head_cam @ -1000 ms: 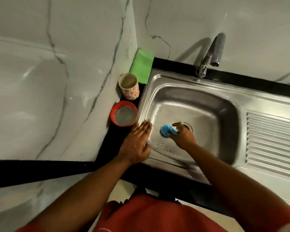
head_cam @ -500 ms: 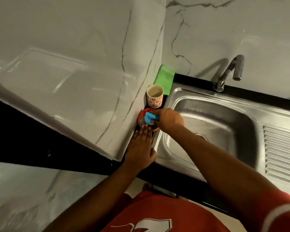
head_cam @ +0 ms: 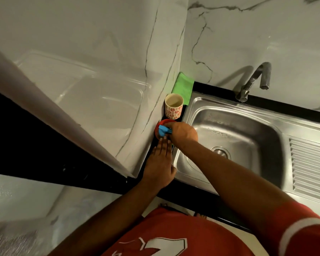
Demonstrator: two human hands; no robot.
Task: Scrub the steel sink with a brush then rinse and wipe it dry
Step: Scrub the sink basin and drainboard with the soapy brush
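Scrubbing step: my right hand [head_cam: 183, 133] grips the brush [head_cam: 163, 130] over the red bowl [head_cam: 158, 127]; left hand [head_cam: 160, 163] flat, fingers straight. Next, probably: brush to sink [head_cam: 229, 130].

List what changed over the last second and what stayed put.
The right hand carried the blue brush out of the sink, leftward to the red bowl, gripping it throughout. The left hand stayed flat by the sink's edge; the floral cup and green cloth stayed put.
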